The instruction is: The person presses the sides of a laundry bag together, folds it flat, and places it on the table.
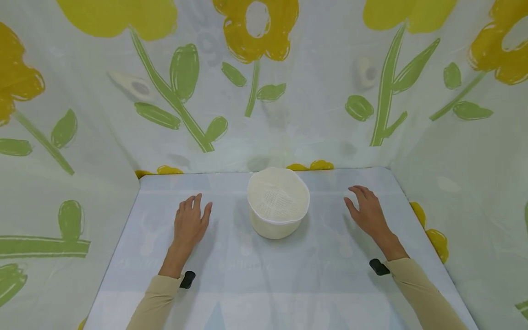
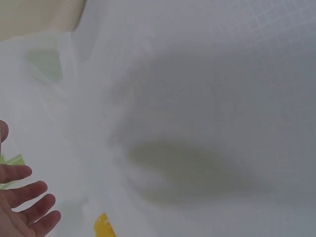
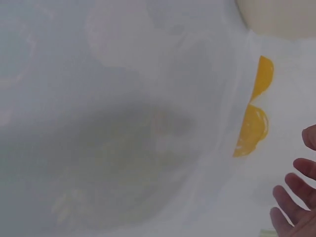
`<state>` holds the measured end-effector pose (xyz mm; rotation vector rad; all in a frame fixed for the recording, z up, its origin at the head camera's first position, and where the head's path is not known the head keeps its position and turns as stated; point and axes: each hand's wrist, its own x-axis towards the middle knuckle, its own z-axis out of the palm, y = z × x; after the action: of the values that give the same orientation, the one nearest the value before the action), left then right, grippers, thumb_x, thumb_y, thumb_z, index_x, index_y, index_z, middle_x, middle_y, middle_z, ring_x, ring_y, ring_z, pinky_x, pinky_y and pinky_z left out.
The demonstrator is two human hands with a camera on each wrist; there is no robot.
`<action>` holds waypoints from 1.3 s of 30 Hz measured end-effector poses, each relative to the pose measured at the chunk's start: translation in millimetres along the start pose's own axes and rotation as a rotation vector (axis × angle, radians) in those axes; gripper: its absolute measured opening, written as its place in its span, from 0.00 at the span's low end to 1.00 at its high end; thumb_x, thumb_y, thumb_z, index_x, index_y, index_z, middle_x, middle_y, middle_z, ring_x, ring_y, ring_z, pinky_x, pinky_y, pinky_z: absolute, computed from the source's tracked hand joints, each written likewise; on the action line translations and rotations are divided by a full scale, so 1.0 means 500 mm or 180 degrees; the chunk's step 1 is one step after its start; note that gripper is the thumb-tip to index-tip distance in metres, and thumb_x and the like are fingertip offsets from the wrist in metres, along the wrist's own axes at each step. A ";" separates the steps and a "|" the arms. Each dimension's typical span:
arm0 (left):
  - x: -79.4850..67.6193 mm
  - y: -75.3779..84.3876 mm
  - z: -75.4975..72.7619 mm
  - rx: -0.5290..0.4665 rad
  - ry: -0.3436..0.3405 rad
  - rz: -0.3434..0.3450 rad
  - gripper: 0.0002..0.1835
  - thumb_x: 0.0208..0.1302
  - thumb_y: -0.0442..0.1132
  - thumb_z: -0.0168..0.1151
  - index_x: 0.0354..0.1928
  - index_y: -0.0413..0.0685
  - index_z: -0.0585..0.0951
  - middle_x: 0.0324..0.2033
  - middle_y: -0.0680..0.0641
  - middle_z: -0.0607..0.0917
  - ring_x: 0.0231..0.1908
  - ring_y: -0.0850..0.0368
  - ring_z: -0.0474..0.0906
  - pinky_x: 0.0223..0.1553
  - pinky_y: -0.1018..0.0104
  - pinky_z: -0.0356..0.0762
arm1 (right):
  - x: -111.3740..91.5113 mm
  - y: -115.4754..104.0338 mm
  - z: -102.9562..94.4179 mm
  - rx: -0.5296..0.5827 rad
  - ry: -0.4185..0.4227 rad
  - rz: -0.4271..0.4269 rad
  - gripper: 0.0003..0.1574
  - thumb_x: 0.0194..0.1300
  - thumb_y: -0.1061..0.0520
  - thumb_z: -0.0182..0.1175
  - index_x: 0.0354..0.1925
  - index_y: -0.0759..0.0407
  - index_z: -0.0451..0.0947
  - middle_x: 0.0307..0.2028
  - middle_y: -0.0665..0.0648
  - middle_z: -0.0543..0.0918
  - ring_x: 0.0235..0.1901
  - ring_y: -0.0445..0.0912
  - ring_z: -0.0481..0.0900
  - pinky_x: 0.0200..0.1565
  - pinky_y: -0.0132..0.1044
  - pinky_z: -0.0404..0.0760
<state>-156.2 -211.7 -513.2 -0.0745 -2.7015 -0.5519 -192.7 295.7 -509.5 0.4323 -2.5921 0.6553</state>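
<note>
Basket [image 1: 275, 229], head view: round, cream, perforated at the bottom, upright on the counter [image 1: 247, 284] near its 12 o'clock edge; it probably sits mouth-up on its base because that is steady without any support.
Left hand [image 1: 191, 220], head view: near 9 o'clock of the basket, well apart; fingers loosely spread, thumb held away, wide and holding nothing.
Right hand [image 1: 367, 213], head view: near 3 o'clock, also well apart; fingers gently bent, thumb clear of them, wide and holding nothing.
Spacing, head view: similar gaps on both flanks, which seems to leave either side of the basket within reach; whether the hands touch the counter cannot be told.
Flowered cloth [image 1: 297, 123], head view: hangs past the counter at 12, 9 and 3 o'clock, apparently as a screen.
Fingers, left wrist view: enter at 8 o'clock, parted and bare; the basket shows as a cream curve at 11 o'clock, not touched.
Fingers, right wrist view: enter at 4 o'clock, parted and bare, palm partly cut off; the basket's curve fills the 1 o'clock corner, apart from them.
</note>
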 end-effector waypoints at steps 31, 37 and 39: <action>0.021 0.108 0.002 -0.0575 0.0183 0.0060 0.24 0.79 0.47 0.55 0.58 0.29 0.80 0.53 0.29 0.83 0.54 0.32 0.77 0.57 0.41 0.75 | 0.043 -0.077 0.024 0.0419 -0.0318 0.0354 0.24 0.76 0.56 0.60 0.62 0.69 0.75 0.57 0.68 0.78 0.56 0.62 0.76 0.58 0.61 0.77; 0.027 0.129 0.004 -0.0703 0.0288 0.0116 0.23 0.79 0.47 0.55 0.56 0.30 0.81 0.51 0.30 0.84 0.51 0.32 0.78 0.56 0.42 0.76 | 0.048 -0.094 0.022 0.0533 -0.0296 0.0344 0.24 0.77 0.56 0.60 0.62 0.70 0.75 0.56 0.68 0.79 0.56 0.62 0.77 0.57 0.60 0.78; 0.028 0.135 0.006 -0.0749 0.0309 0.0130 0.23 0.79 0.47 0.55 0.56 0.30 0.81 0.50 0.30 0.84 0.50 0.33 0.78 0.55 0.42 0.77 | 0.050 -0.098 0.023 0.0601 -0.0278 0.0343 0.24 0.76 0.56 0.60 0.62 0.70 0.75 0.56 0.68 0.79 0.55 0.61 0.77 0.57 0.60 0.78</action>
<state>-161.9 -148.6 -485.4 -0.1611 -2.5247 -0.8365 -198.7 243.8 -488.3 0.3891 -2.6611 0.9435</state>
